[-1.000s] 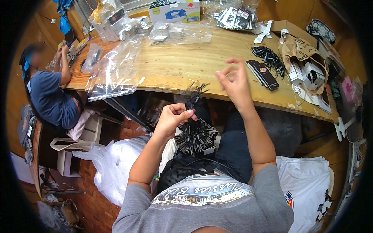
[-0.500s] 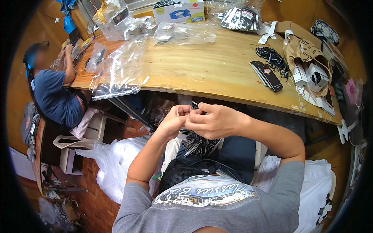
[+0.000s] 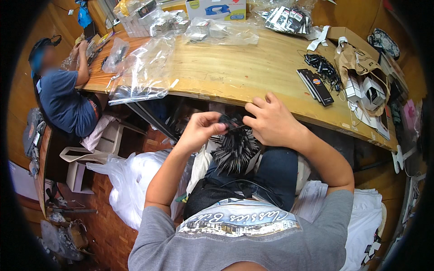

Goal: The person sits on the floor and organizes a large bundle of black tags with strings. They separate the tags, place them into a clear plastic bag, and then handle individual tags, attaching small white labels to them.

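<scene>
Above my lap, at the table's near edge, my left hand point(image 3: 201, 130) pinches a small dark tag point(image 3: 231, 122) between thumb and fingers. Just to its right is my right hand point(image 3: 274, 121), its fingers bent toward the tag. What those fingertips hold, if anything, is too small to make out. Below both hands a thick bunch of black hang tags point(image 3: 234, 152) fans out between my thighs, edges outward. How the pinched tag joins the bunch cannot be seen.
The wooden table point(image 3: 217, 67) spans the front. It bears clear plastic bags point(image 3: 147, 67), black cords point(image 3: 323, 67), black cards point(image 3: 315, 86) and a brown paper bag point(image 3: 357, 61). A seated person point(image 3: 63, 99) works at left. White plastic bags point(image 3: 135, 189) lie beside my left leg.
My hands, together before, have come apart. The right has moved right and up, its fingers less tightly closed. More of the tag bunch now shows.
</scene>
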### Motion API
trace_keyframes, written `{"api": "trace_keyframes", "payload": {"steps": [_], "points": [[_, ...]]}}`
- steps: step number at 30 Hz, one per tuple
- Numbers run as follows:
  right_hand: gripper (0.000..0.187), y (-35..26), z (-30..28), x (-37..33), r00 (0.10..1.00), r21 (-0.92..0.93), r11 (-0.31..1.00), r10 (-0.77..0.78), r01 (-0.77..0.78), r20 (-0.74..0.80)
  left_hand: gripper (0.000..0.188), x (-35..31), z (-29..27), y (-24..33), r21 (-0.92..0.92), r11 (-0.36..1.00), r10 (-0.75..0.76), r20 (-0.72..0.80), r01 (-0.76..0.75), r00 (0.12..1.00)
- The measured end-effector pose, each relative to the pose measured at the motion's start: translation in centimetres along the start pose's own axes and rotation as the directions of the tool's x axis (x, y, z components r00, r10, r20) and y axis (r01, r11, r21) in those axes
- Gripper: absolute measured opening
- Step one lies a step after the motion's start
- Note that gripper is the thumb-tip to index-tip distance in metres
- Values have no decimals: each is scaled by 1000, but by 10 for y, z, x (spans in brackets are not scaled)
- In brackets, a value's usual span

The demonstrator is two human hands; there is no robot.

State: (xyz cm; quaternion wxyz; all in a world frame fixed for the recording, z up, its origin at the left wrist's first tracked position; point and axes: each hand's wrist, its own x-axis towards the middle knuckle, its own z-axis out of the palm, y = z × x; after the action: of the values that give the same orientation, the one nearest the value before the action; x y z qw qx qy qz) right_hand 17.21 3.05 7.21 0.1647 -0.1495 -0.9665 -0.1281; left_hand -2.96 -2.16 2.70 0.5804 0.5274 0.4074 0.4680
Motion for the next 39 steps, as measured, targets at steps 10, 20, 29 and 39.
{"api": "trace_keyframes", "payload": {"steps": [10, 20, 29, 39], "points": [[12, -27, 24, -10, 960, 307, 943, 198, -132, -196, 17, 8, 6, -21, -330, 941, 29, -156, -80, 987], [11, -24, 6, -2, 892, 528, 847, 287, -66, -348, 28, 14, 14, 2, -171, 936, 284, -158, -309, 946], [8, -22, 10, -9, 939, 829, 557, 304, -41, -158, 23, 17, 12, -22, -721, 691, 36, 116, 59, 993], [15, -16, 24, -9, 936, 989, 97, 325, 110, -136, 22, 12, 12, -33, -702, 711, -14, 50, 45, 999]]}}
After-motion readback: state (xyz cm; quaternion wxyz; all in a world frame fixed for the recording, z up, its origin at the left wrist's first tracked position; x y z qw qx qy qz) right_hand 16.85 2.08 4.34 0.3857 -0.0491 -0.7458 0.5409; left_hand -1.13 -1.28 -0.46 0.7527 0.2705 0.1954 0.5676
